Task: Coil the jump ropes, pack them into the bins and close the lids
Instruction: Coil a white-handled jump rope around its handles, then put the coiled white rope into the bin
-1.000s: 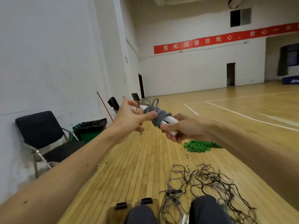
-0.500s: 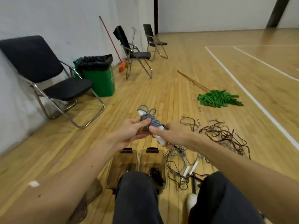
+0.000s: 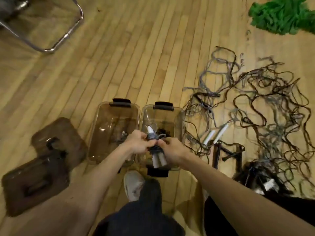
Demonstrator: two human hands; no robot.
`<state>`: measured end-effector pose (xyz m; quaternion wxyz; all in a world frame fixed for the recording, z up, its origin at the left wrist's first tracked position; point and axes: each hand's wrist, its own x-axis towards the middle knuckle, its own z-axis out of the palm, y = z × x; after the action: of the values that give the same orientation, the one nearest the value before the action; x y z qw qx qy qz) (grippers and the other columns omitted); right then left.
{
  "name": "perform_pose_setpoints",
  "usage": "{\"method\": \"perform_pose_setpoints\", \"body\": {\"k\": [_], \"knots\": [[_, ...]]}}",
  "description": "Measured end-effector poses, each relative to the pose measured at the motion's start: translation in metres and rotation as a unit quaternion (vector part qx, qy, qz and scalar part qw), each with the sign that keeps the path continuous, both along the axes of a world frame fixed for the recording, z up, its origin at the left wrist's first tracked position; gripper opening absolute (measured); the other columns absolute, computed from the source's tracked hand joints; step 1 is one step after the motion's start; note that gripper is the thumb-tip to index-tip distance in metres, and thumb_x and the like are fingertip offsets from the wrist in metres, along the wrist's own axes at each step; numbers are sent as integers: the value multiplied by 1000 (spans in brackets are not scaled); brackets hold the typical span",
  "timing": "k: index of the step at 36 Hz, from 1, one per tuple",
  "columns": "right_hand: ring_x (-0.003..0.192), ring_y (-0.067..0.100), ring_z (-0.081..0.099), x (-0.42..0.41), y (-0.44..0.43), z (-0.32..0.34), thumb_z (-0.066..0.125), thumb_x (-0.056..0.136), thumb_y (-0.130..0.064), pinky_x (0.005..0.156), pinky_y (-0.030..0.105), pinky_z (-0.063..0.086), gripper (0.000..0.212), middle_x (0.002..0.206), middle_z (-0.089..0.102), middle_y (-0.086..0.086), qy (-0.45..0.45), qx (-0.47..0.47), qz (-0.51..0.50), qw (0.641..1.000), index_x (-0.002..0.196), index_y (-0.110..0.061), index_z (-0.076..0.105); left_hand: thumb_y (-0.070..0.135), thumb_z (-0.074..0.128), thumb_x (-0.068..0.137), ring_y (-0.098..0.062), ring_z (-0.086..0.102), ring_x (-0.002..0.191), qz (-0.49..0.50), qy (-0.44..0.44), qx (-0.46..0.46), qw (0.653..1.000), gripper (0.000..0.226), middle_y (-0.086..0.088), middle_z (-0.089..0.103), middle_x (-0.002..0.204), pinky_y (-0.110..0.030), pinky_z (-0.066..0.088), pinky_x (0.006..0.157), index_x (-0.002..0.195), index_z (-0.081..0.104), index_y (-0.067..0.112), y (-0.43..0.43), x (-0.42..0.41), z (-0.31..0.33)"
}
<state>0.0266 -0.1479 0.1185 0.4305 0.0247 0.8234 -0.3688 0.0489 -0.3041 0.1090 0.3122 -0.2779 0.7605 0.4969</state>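
Both hands hold one coiled jump rope (image 3: 154, 143), grey cord wound round white handles, low over the right bin (image 3: 179, 116). My left hand (image 3: 139, 143) grips its left side and my right hand (image 3: 170, 148) pinches its right side. The right bin is clear brown plastic with black latches and has a dark coiled rope (image 3: 162, 132) inside. Beside it on the left stands the left bin (image 3: 102, 120), with small dark items on its bottom. Two brown lids (image 3: 56, 142) (image 3: 32, 184) lie on the floor to the left.
A tangle of loose dark and grey ropes (image 3: 265, 103) with white handles (image 3: 216, 135) covers the floor on the right. A green mop head (image 3: 281, 12) lies at the top right. A chrome chair leg (image 3: 68, 31) stands top left. My shoe (image 3: 133, 184) and knees are below the bins.
The camera has tilted down from the gym hall to the floor. Both hands brought the coiled rope down from chest height to just over the right bin.
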Motion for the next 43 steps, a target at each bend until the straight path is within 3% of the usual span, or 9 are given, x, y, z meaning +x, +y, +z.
{"method": "perform_pose_setpoints", "body": {"k": [2,4,8,12,19,25,30,35,43], "knots": [[97,14,60,-7,-3,-33,39,109,-30,67,20,45,37,122,66,8,-33,4,-14,999,132,-10,60,28,74,90,-28,69,92,2,-34,-25,999,29,-9,71,95,-41,58,86,109,69,5,5,-8,-41],[108,18,60,-15,-4,-62,39,109,-29,81,24,45,38,127,64,8,-56,8,-22,998,136,-10,58,34,72,91,-26,65,92,0,-53,-65,996,32,-4,68,90,-37,55,82,110,68,8,13,-14,-71],[113,22,60,-26,-11,-108,43,108,-29,88,28,48,34,121,65,6,-78,8,-13,997,132,-11,58,34,65,96,-31,60,114,21,-75,-142,987,36,-12,64,123,-35,47,89,123,62,10,34,-26,-115],[120,25,58,-23,-21,-132,41,108,-25,102,35,45,37,129,63,10,-75,5,-8,997,140,-10,53,21,54,102,-34,55,121,79,-80,-182,977,31,-19,56,132,-37,44,93,128,56,4,47,-31,-136],[96,22,60,-21,-20,-151,41,109,-25,80,28,43,33,102,67,11,-97,8,-12,995,114,-4,66,8,45,103,-39,58,115,13,-81,-261,962,23,-23,61,123,-35,41,78,115,64,3,52,-27,-152],[105,32,64,-31,-6,-133,48,105,-18,87,38,51,28,110,69,18,-125,20,51,991,111,0,69,9,54,98,-39,56,115,-147,-82,-296,940,22,-20,57,122,-41,46,84,119,58,5,51,-27,-120],[89,25,63,-77,32,-82,46,107,-18,74,30,56,20,101,63,14,-177,-3,94,980,104,-3,60,7,57,97,-28,61,94,-274,66,-370,885,14,-11,59,101,-33,43,70,110,59,6,71,-52,-60],[70,22,64,-125,102,-27,44,108,-17,59,24,57,22,90,64,12,-114,46,92,988,113,-2,59,17,54,100,-22,64,88,-236,217,-244,915,15,-3,66,94,-40,57,77,106,68,15,124,-86,-30],[76,22,67,-129,245,-38,49,105,-11,80,37,62,24,106,71,21,-45,152,-18,987,117,4,64,15,59,100,-23,70,69,-196,43,48,978,16,-10,72,83,-38,63,71,95,72,6,233,-103,-66]]}}
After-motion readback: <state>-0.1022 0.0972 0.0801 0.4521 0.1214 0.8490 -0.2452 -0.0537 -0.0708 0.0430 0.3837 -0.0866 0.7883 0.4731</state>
